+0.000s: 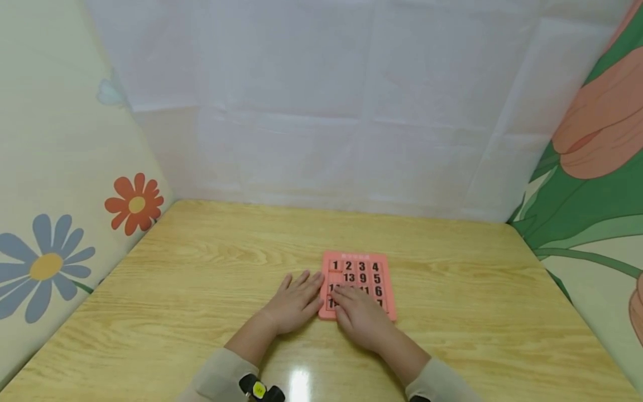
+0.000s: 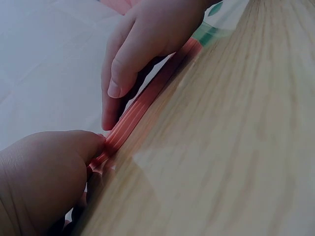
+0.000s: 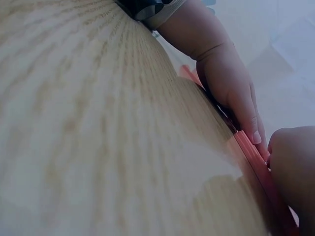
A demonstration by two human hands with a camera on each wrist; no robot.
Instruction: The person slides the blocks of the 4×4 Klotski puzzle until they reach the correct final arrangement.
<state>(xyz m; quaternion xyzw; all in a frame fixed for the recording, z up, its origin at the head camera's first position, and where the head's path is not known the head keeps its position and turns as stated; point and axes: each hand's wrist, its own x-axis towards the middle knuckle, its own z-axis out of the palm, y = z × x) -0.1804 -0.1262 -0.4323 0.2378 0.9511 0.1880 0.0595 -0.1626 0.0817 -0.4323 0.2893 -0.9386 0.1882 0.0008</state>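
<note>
A pink sliding number puzzle (image 1: 369, 273) lies flat on the wooden table (image 1: 201, 290), its black numbered tiles partly covered. My left hand (image 1: 296, 300) lies flat on the table with straight fingers, its fingertips against the puzzle's left edge. My right hand (image 1: 358, 312) rests on the puzzle's lower left part, fingers pressing on the tiles there. In the left wrist view the right hand (image 2: 142, 44) reaches down onto the puzzle's rim (image 2: 133, 123) and the left hand (image 2: 44, 177) touches that rim. In the right wrist view the left hand (image 3: 231, 93) lies along the rim (image 3: 251, 152).
A white sheet (image 1: 326, 111) hangs behind the table. Flower-printed panels close in the left side (image 1: 60, 223) and the right side (image 1: 593, 195). Bare wood lies to either side of the puzzle and behind it. A small black and yellow device (image 1: 258, 389) sits on the left sleeve.
</note>
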